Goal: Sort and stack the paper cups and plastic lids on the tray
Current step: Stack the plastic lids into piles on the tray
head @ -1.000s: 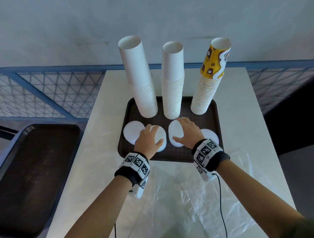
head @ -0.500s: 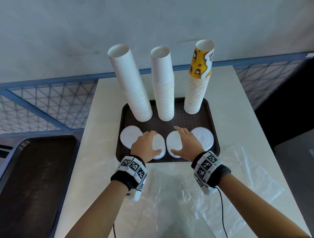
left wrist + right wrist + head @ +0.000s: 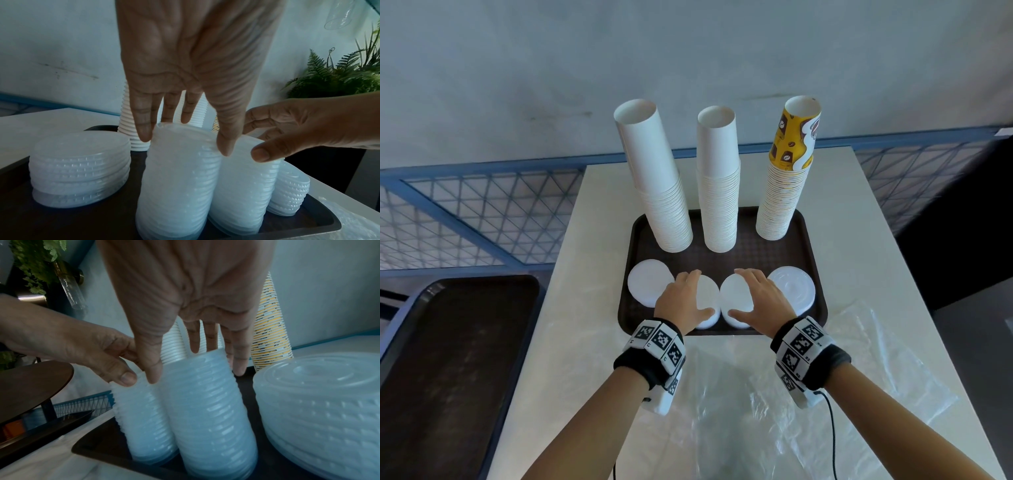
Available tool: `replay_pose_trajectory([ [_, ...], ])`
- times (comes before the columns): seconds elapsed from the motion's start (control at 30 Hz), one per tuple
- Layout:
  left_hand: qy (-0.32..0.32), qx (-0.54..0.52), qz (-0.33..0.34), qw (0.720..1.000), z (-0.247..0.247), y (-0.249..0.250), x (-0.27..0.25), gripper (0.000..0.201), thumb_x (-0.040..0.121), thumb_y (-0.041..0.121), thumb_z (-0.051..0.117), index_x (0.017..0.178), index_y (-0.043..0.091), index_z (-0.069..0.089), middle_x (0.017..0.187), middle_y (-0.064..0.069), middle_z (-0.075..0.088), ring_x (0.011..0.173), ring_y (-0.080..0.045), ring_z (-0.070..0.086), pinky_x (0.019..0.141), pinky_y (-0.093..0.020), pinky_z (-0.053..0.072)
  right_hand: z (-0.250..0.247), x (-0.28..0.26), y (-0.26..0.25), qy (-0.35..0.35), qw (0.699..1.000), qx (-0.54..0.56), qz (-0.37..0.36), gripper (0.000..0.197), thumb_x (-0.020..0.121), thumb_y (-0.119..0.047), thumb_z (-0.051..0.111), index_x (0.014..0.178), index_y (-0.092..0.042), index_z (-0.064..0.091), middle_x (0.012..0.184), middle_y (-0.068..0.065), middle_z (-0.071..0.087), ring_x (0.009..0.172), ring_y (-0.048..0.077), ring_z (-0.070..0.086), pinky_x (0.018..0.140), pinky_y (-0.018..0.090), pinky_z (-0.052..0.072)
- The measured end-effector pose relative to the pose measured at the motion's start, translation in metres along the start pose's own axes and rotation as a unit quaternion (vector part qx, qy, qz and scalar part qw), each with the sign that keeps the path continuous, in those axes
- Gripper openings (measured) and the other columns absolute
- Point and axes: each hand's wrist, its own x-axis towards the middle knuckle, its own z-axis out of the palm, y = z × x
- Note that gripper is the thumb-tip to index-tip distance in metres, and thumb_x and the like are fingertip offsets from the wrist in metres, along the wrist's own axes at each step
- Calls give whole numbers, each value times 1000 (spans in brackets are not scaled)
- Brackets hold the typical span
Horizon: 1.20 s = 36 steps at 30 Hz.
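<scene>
On the dark brown tray (image 3: 756, 253), two white cup stacks (image 3: 654, 178) (image 3: 719, 185) and a yellow-printed cup stack (image 3: 787, 178) stand at the back. Four stacks of translucent lids line the front. My left hand (image 3: 698, 291) (image 3: 185, 141) cups the top of the second lid stack (image 3: 710, 301) (image 3: 179, 178), thumb in front and fingers behind. My right hand (image 3: 743, 291) (image 3: 195, 369) holds the third lid stack (image 3: 732, 298) (image 3: 209, 418) the same way. The two held stacks stand side by side, almost touching. The outer lid stacks (image 3: 649, 286) (image 3: 792, 287) are lower and untouched.
A crumpled clear plastic bag (image 3: 774, 394) lies on the white table in front of the tray. A second dark tray (image 3: 448, 359) sits lower at the left. A blue mesh railing (image 3: 482, 212) runs behind the table. A fern (image 3: 339, 78) shows in the left wrist view.
Both hands stay on the two middle lid stacks. The head view has shifted, so the tray now sits further right and lower. The rightmost lid stack is less covered.
</scene>
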Motion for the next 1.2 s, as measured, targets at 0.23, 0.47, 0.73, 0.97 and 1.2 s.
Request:
replay_pose_trajectory([
  [0.23,4,34,-2,999,1,1,-1,74,85,38,62,143,17,23,144,-5,36,125,-25,45,93,-37,45,1,1,2,2,1000,-8,-8,75,80,-32,69,142,-15,30,148,2,32,132,21,39,106,30,34],
  [0.47,7,43,-7,999,1,4,-2,73,86,38,61,144,17,23,144,-5,36,124,-25,46,92,-36,45,2,0,1,-4,1000,-12,-8,73,83,-32,66,143,-15,28,151,3,28,135,20,35,108,29,32],
  [0.73,9,45,-11,999,0,6,-4,72,86,38,61,143,16,24,144,-5,37,124,-25,48,92,-36,46,3,0,0,-7,1000,-7,-3,71,84,-33,65,143,-17,27,153,4,24,138,21,32,109,32,32],
  [0.97,6,38,-6,999,-3,3,-3,73,86,41,60,144,17,22,149,-5,31,133,-22,37,94,-38,44,-2,-6,2,13,1000,-16,-16,75,83,-41,63,144,-20,26,156,6,16,143,22,20,110,33,31],
  [1.2,60,-41,15,997,-21,-1,-3,69,87,49,54,142,16,29,146,-2,35,129,-20,41,94,-37,43,-32,-4,16,105,993,49,-38,59,81,-36,67,132,-14,47,137,10,46,129,25,43,102,30,35],
])
